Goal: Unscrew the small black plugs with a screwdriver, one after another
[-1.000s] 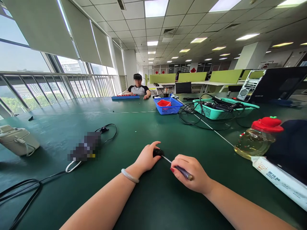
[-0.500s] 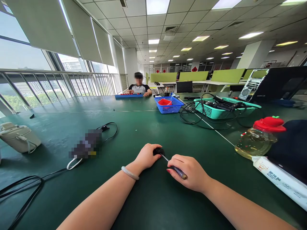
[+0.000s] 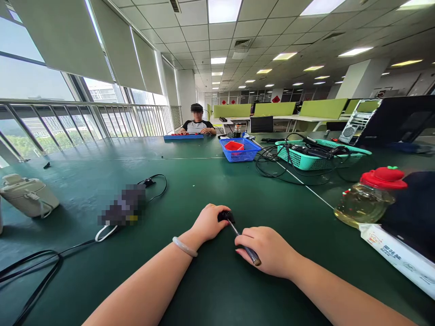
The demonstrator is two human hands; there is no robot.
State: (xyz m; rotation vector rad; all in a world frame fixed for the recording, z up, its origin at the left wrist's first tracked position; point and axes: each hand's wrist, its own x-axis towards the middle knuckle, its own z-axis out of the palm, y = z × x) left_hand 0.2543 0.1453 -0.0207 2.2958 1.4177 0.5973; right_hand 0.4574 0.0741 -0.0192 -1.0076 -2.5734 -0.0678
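My left hand [image 3: 210,222], with a pale bangle at the wrist, grips a small black object [image 3: 225,216] against the green tabletop. What kind of object it is cannot be made out, and the fingers hide part of it. In my right hand [image 3: 267,250] is a screwdriver [image 3: 252,255] with a dark handle, my fingers wrapped round it. Its metal shaft slants up and left, and the tip meets the black object close to my left thumb.
A drink bottle with a red lid [image 3: 367,197] and a white packet [image 3: 397,256] lie right. Farther back are a blue basket [image 3: 241,155] and a teal basket [image 3: 304,162] with cables. Left are a beige bottle [image 3: 30,197] and a cable [image 3: 57,253]. A person [image 3: 197,124] sits opposite.
The screwdriver's handle end and my right hand have shifted slightly down and toward me, so the shaft stands at a steeper slant. My left hand keeps its hold on the black object.
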